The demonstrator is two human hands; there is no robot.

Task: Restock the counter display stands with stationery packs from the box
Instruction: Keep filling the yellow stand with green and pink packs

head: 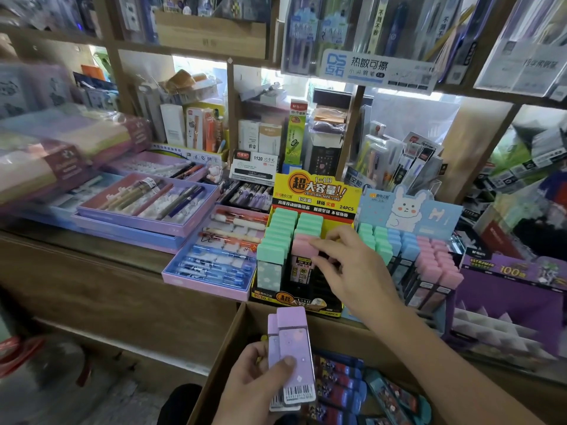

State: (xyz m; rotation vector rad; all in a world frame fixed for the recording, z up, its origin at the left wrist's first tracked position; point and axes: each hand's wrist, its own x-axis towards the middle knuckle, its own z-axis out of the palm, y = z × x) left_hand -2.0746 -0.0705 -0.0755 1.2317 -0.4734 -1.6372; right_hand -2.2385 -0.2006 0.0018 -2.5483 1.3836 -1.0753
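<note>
A yellow-and-black display stand (316,191) sits on the wooden counter, its left rows filled with mint-capped packs (273,240). My right hand (346,265) pinches a pink-capped pack (302,245) standing in the stand's middle row. Below it, my left hand (254,384) grips two purple packs (291,354) upright, thumb across their front, above the open cardboard box (233,335). More packs (340,384) lie inside the box. A second stand with a rabbit card (408,210) to the right holds mint, blue and pink packs.
Lilac trays of pens (211,259) lie left of the stand. A purple display box (506,299) stands at the right. Shelves packed with stationery rise behind the counter. A red stool (18,351) sits on the floor at the lower left.
</note>
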